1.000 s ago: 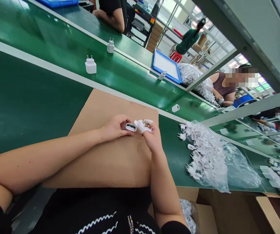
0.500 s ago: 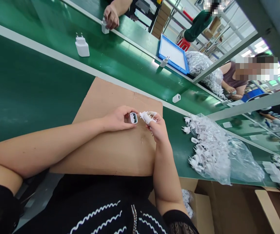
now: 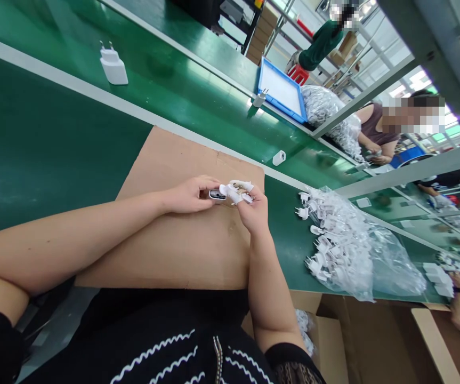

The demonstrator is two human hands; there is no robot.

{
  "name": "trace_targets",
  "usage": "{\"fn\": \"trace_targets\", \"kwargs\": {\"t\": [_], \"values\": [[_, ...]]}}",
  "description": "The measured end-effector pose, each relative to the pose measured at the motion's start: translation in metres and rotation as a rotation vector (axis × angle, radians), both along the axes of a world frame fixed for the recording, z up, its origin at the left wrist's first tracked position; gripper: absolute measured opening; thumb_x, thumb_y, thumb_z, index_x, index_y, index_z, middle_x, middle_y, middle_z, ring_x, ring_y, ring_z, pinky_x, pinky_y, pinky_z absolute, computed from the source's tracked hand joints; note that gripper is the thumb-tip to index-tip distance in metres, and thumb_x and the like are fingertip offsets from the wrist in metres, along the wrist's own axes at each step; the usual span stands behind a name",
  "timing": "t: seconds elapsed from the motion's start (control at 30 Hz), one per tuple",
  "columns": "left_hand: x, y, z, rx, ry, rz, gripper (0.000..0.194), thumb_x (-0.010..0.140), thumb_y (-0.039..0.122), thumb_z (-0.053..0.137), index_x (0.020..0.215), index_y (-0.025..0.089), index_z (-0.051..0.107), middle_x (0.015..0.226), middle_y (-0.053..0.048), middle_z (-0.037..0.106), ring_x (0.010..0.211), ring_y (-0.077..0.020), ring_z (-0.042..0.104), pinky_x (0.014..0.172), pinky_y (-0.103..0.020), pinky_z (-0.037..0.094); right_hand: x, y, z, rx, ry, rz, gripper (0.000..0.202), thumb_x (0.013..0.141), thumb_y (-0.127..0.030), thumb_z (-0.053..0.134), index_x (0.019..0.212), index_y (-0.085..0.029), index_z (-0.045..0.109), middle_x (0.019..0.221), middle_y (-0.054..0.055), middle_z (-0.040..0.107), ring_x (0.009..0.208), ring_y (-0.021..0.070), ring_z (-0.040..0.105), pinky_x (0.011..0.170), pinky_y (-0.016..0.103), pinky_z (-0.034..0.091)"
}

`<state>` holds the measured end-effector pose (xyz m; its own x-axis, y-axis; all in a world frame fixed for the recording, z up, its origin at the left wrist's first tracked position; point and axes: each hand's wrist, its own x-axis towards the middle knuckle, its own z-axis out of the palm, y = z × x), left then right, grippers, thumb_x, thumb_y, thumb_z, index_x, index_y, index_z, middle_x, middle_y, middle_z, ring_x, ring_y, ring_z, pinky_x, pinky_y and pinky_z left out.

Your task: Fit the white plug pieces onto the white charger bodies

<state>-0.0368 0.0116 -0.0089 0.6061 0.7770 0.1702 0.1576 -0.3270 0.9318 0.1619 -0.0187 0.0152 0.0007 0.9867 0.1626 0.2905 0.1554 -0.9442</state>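
My left hand (image 3: 190, 195) curls its fingers round the white, open-ended plastic housing (image 3: 217, 195) above the brown cardboard sheet (image 3: 166, 256); just beside it, my right hand (image 3: 257, 214) pinches small white plastic pieces (image 3: 232, 192). I'd brace the housing, opening exposed, and keep my pinch light.

Across from me I see a person in green (image 3: 322, 47) at a red stool (image 3: 298, 74), stacked cardboard boxes (image 3: 262, 32), and a person in a sleeveless brown top (image 3: 373, 128) near a blue container (image 3: 408, 157).
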Motion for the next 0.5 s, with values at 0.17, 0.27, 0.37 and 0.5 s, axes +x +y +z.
{"fn": "trace_targets", "kwargs": {"t": [0.17, 0.27, 0.37, 0.5], "values": [[0.0005, 0.0006, 0.0009, -0.001, 0.012, 0.014, 0.045, 0.085, 0.042, 0.063, 0.125, 0.020, 0.062, 0.105, -0.006, 0.065, 0.087, -0.0183, 0.060, 0.073, -0.027, 0.050, -0.0012, -0.0018, -0.0020, 0.096, -0.072, 0.023, 0.018, 0.081, -0.032, 0.070, 0.095, -0.022, 0.076, 0.099, 0.005, 0.070, 0.090, 0.0183, 0.066, 0.079, 0.031, 0.053], [0.0012, 0.0002, -0.0022, 0.064, 0.074, -0.010, 0.036, 0.086, 0.043, 0.063, 0.115, 0.022, 0.069, 0.092, -0.004, 0.063, 0.094, -0.0213, 0.058, 0.082, -0.031, 0.049, -0.0028, -0.0017, -0.0021, 0.035, -0.010, -0.054, 0.023, 0.078, -0.035, 0.074, 0.095, -0.020, 0.075, 0.098, 0.005, 0.072, 0.085, 0.0177, 0.067, 0.076, 0.030, 0.054], [0.0013, 0.0001, -0.0037, 0.019, 0.099, 0.101, 0.054, 0.072, 0.049, 0.078, 0.118, 0.022, 0.065, 0.100, -0.005, 0.062, 0.092, -0.0225, 0.058, 0.082, -0.034, 0.050, -0.0051, -0.0016, 0.0011, -0.094, 0.070, -0.100, 0.031, 0.072, -0.040, 0.078, 0.094, -0.018, 0.074, 0.091, 0.005, 0.074, 0.080, 0.0180, 0.067, 0.071, 0.031, 0.055], [-0.0058, 0.0023, 0.0012, -0.064, 0.139, 0.088, 0.090, 0.061, 0.044, 0.085, 0.140, 0.024, 0.048, 0.117, -0.007, 0.059, 0.091, -0.0215, 0.058, 0.081, -0.035, 0.052, -0.0062, -0.0017, 0.0045, -0.174, 0.121, -0.130, 0.037, 0.065, -0.041, 0.082, 0.091, -0.016, 0.075, 0.087, 0.005, 0.074, 0.073, 0.0167, 0.066, 0.065, 0.029, 0.053]]}}
